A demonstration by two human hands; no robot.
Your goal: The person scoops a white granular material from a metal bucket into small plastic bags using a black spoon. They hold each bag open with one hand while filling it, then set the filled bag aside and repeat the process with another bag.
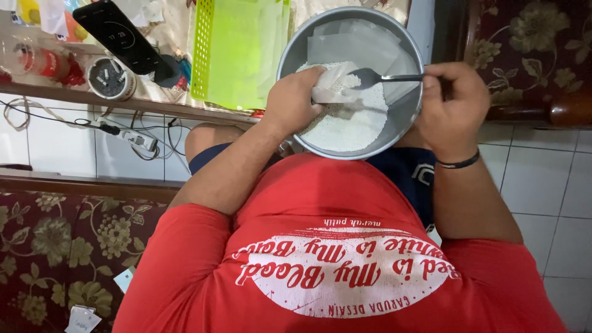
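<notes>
A round grey metal bowl point(290, 55) rests on my lap, half full of white grains point(348, 126). My left hand point(293, 102) is inside it, holding a small clear plastic bag point(333, 83) open at the mouth. My right hand point(453, 105) grips the handle of a metal spoon point(376, 78), whose bowl sits at the bag's opening. Several empty clear bags point(357, 40) lie against the far wall of the metal bowl.
A green plastic basket point(237, 52) stands on the table beside the bowl. A phone on a stand point(120, 34), a small round tin point(110, 79) and a bottle point(37, 61) sit further left. A power strip with cables point(132, 139) lies on the tiled floor. Floral sofa cushions point(55, 240) flank me.
</notes>
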